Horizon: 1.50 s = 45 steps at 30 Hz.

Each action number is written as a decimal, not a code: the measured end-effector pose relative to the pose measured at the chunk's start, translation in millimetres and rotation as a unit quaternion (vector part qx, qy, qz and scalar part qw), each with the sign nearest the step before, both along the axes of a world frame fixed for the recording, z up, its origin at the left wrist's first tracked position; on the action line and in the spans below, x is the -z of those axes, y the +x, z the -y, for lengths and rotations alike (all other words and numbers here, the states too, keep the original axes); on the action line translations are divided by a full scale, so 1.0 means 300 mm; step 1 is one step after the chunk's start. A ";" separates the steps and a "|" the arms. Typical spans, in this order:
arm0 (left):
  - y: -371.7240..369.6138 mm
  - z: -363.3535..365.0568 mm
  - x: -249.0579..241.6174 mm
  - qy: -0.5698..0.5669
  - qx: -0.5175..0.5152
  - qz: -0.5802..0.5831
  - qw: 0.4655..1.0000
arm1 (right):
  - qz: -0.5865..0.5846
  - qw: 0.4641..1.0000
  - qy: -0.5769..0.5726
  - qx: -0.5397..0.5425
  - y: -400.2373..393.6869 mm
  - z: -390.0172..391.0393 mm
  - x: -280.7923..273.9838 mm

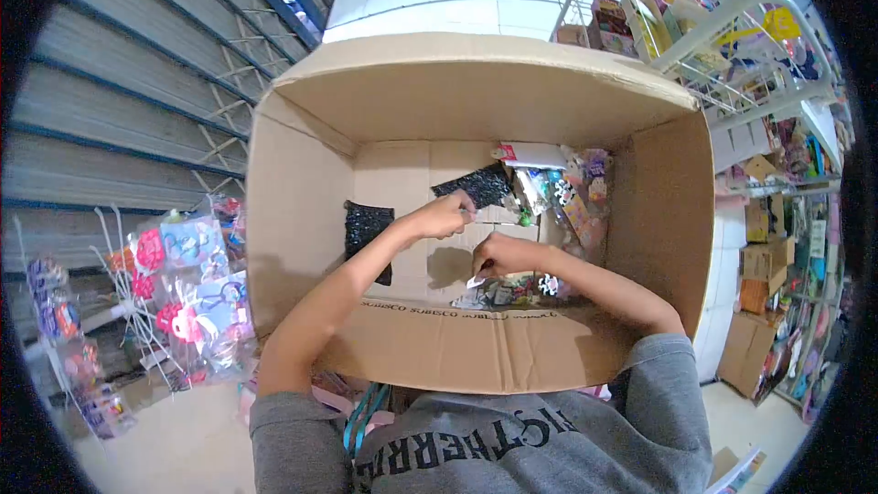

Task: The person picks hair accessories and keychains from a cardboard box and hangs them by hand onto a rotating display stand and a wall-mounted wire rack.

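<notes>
Both my hands reach down into a big open cardboard box [494,352]. My left hand [446,214] is closed, fingers curled, just below a black bubble-wrapped package [477,185]; what it holds, if anything, is hidden. To its right, my right hand [503,256] pinches a small white piece [475,282], perhaps paper or a tag, too small to identify. Beneath that hand lie several small packaged items [498,293] along the near wall. Another black bubble-wrapped package [369,224] rests at the box's left side. Colourful packets [576,197] are piled in its right far corner.
A rolling metal shutter [137,82] stands at the left, with wire racks of hanging packaged goods [197,284] before it. At the right are a white wire basket rack [732,55] and shelves of goods [805,256]. White floor tiles [439,0] extend beyond the box.
</notes>
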<state>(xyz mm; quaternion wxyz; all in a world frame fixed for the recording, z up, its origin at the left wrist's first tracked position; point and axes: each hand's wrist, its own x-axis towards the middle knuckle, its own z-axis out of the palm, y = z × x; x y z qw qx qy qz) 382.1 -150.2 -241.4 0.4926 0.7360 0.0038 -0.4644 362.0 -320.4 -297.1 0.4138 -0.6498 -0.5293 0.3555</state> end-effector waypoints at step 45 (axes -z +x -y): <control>-0.374 -0.204 -0.655 -0.134 -0.388 0.341 0.846 | -0.003 0.854 0.429 0.293 -0.010 -0.413 -1.212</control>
